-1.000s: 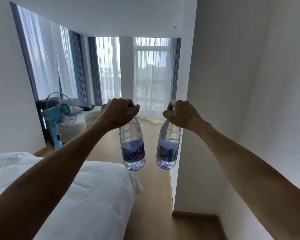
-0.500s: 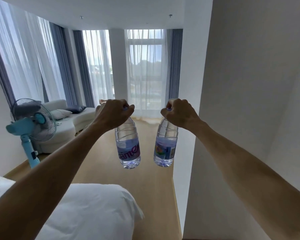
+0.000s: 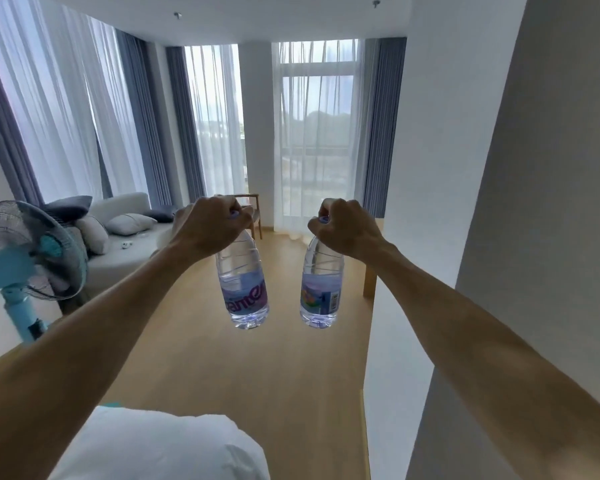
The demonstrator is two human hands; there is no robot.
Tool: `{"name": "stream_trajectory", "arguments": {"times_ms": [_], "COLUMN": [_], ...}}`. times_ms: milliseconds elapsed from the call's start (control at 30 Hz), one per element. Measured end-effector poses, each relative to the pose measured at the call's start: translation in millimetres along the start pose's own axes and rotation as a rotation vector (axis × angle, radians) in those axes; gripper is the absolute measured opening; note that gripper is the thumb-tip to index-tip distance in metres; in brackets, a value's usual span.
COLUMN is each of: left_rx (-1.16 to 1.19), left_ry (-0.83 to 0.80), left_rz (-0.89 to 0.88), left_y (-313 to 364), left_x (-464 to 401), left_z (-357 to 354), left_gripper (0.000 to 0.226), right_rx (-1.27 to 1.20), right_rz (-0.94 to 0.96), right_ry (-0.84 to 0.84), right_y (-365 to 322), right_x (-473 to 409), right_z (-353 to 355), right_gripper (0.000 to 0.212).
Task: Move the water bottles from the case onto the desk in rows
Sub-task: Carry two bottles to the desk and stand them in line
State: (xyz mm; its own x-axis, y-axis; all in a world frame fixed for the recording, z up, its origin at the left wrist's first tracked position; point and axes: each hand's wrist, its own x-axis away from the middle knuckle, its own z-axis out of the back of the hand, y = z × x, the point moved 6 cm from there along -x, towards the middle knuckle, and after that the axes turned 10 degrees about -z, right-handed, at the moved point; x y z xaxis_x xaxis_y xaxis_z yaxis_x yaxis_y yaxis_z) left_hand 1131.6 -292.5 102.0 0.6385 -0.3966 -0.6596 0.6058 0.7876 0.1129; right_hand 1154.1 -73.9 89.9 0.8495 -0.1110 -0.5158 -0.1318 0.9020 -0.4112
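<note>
- Right now we are mid-carry: our left hand [image 3: 210, 226] curls tight around the cap of one water bottle [image 3: 242, 284], which hangs below it.
- Our right hand [image 3: 343, 225] grips a second bottle [image 3: 321, 289] the same way, just beside the first.
- Neither case nor desk is clearly in view, so next we must reach the desk and stand both bottles upright in a row.

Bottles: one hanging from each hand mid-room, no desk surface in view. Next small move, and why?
Probably keep carrying both forward and look for the desk. The left hand grips the left bottle by its cap end, and the right hand grips the right bottle likewise. Both hang over bare wooden floor, with nothing under them to set down on.
</note>
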Motion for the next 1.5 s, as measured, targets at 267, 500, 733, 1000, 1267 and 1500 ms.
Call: {"name": "stream_trajectory", "arguments": {"times_ms": [267, 500, 733, 1000, 1267, 1500], "left_rx": [-0.025, 0.068, 0.078, 0.085, 0.081, 0.099], "left_ry": [0.016, -0.013, 0.030, 0.000, 0.006, 0.006], "left_rz": [0.026, -0.001, 0.017, 0.012, 0.008, 0.012], "left_y": [-74.3, -147.5, -208.9, -261.8, -312.5, -356.5], "left_x": [-98.8, -218.7, -331.1, -454.0, -599.2, -707.4], "left_z": [-101.1, -199.0, -281.2, -388.3, -496.9, -594.2], "left_gripper": [0.035, 0.037, 0.031, 0.036, 0.037, 0.034], "right_rx": [-0.030, 0.046, 0.059, 0.018, 0.008, 0.009], "right_rz": [-0.049, -0.041, -0.092, -0.096, -0.030, -0.127], "right_ry": [0.019, -0.014, 0.022, 0.051, -0.035, -0.011], "right_y": [51.3, 91.8, 143.7, 223.8, 304.6, 382.0], "right_x": [-128.5, -265.6, -396.1, -533.8, -697.7, -815.2], "right_z": [-71.9, -136.5, -185.9, -253.7, -307.5, -358.9], "right_gripper": [0.016, 0.020, 0.026, 0.020, 0.019, 0.025]}}
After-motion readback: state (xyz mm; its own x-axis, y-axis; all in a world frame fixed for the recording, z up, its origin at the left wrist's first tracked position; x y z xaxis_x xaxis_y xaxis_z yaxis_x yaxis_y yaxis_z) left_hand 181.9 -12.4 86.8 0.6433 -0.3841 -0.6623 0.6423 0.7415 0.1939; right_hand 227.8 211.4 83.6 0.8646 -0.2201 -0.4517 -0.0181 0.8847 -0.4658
